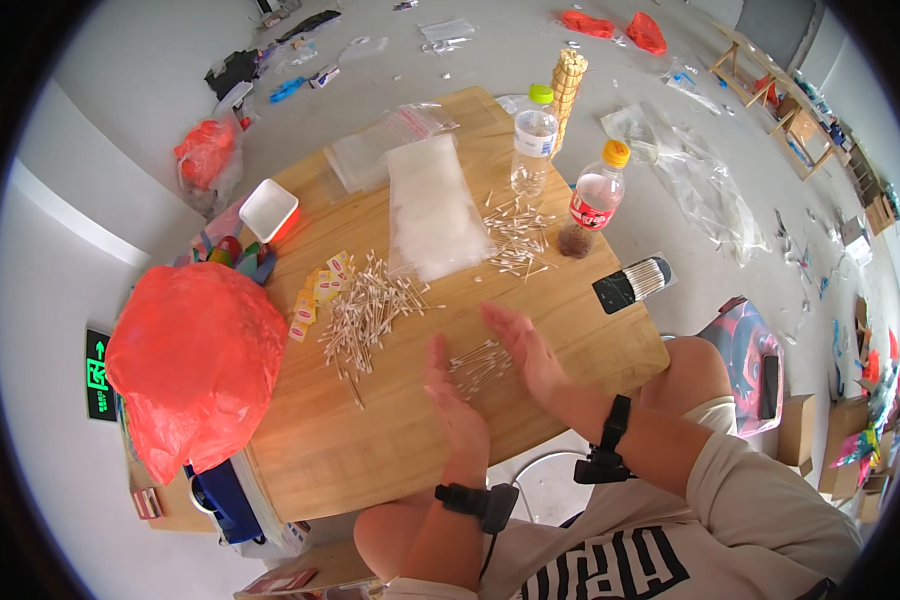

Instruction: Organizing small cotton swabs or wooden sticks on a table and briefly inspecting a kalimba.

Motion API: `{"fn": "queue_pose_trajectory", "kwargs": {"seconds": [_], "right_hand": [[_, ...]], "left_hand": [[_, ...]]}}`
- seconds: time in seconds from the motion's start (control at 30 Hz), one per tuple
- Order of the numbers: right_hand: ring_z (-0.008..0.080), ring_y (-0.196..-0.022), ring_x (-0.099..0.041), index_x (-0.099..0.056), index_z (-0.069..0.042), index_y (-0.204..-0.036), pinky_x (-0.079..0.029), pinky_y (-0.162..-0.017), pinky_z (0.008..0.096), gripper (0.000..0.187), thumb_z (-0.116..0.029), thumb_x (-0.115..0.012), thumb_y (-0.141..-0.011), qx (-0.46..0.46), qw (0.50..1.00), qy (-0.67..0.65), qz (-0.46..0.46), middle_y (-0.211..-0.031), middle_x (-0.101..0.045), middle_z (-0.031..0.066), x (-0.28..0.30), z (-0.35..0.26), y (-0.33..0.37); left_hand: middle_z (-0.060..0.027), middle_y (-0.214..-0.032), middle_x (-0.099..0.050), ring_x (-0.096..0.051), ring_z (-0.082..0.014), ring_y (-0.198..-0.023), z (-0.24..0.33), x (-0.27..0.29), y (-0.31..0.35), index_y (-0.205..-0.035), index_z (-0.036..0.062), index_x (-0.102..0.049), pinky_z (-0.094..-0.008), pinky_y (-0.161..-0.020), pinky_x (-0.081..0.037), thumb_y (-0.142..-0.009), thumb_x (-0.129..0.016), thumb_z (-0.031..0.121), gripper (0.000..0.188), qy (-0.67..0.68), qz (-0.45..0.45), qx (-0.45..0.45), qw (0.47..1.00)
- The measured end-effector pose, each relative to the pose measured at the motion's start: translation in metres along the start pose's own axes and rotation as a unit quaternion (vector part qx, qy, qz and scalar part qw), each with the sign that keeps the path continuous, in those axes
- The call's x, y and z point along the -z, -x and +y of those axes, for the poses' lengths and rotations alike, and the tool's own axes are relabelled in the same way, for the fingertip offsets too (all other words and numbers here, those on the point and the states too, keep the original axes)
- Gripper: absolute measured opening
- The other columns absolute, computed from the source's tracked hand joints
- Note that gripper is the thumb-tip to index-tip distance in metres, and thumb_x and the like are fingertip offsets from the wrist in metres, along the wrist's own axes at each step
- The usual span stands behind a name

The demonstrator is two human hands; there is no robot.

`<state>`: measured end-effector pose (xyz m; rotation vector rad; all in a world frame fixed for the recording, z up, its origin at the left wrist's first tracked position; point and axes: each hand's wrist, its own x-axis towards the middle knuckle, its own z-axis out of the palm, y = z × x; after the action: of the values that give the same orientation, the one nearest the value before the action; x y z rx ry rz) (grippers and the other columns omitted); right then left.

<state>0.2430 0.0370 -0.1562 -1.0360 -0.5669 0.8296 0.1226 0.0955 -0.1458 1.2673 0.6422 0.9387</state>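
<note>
My left hand (458, 408) and my right hand (532, 358) stand on edge on the wooden table, palms facing, fingers stretched out. Between them lies a small bunch of cotton swabs (482, 367), roughly lined up. Neither hand has its fingers closed on anything. Left of my left hand spreads a larger heap of cotton swabs (370, 312), with several small yellow and white labels (315, 295) along its far left edge. Beyond my right hand is another loose pile of swabs (518, 240). A flat pack of swabs with a black part (634, 284) rests at the table's right edge.
Stacked clear plastic bags (432, 205) lie on the table's (370, 450) far half. Two bottles, one green-capped (535, 150) and one yellow-capped (592, 205), stand at the far right. A red plastic bag (198, 365) bulges at the left, near a white and red tray (269, 211).
</note>
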Motion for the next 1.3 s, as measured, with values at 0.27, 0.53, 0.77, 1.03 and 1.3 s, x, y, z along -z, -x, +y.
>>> {"fn": "queue_pose_trajectory", "kwargs": {"seconds": [0.27,0.53,0.77,1.03,1.3], "right_hand": [[0.0297,-0.155,-0.030,-0.036,0.006,-0.154,-0.018,-0.129,0.0414,0.062,-0.040,-0.022,-0.115,-0.023,0.999,-0.035,0.026,-0.162,-0.038,0.0196,-0.017,0.000,0.010],[0.0279,-0.148,-0.042,-0.043,0.006,-0.150,-0.024,-0.127,0.0420,0.058,-0.038,-0.027,-0.116,-0.018,0.999,0.048,0.012,-0.156,-0.046,0.0189,0.007,-0.017,0.008],[0.0293,-0.146,-0.045,-0.045,0.006,-0.146,-0.028,-0.126,0.0428,0.058,-0.040,-0.028,-0.115,0.000,0.998,0.059,0.002,-0.153,-0.049,0.0186,0.011,-0.017,0.010],[0.0262,-0.138,-0.053,-0.054,0.005,-0.142,-0.038,-0.119,0.0400,0.050,-0.032,-0.032,-0.115,0.021,0.994,0.105,-0.001,-0.141,-0.061,0.0170,0.010,-0.017,0.013],[0.0270,-0.136,-0.055,-0.056,0.006,-0.140,-0.039,-0.119,0.0395,0.050,-0.031,-0.033,-0.115,0.007,0.994,0.105,-0.005,-0.140,-0.063,0.0174,0.008,-0.018,0.014]], "left_hand": [[-0.0180,-0.168,-0.026,-0.021,-0.0283,-0.157,0.001,0.006,0.003,-0.162,-0.0019,-0.022,-0.0412,-0.128,-0.012,-0.103,-0.014,0.074,0.096,0.029,-0.035,0.008,0.999],[-0.0157,-0.128,-0.059,-0.051,-0.0340,-0.127,0.026,0.035,-0.013,-0.125,0.0077,-0.062,-0.0477,-0.109,-0.036,-0.099,-0.058,0.041,0.042,-0.307,-0.030,-0.027,0.951],[-0.0047,-0.090,-0.063,-0.062,-0.0274,-0.094,0.035,0.055,-0.009,-0.091,0.0129,-0.071,-0.0427,-0.089,-0.040,-0.084,-0.080,0.024,0.016,-0.540,-0.093,-0.057,0.835],[-0.0027,-0.086,-0.066,-0.064,-0.0249,-0.088,0.041,0.058,-0.016,-0.089,0.0126,-0.072,-0.0429,-0.089,-0.037,-0.086,-0.079,0.026,0.016,-0.537,-0.111,-0.046,0.835],[-0.0026,-0.088,-0.067,-0.064,-0.0256,-0.095,0.048,0.059,-0.027,-0.088,0.0134,-0.073,-0.0441,-0.090,-0.037,-0.085,-0.079,0.026,0.015,-0.572,-0.162,-0.122,0.795]]}}
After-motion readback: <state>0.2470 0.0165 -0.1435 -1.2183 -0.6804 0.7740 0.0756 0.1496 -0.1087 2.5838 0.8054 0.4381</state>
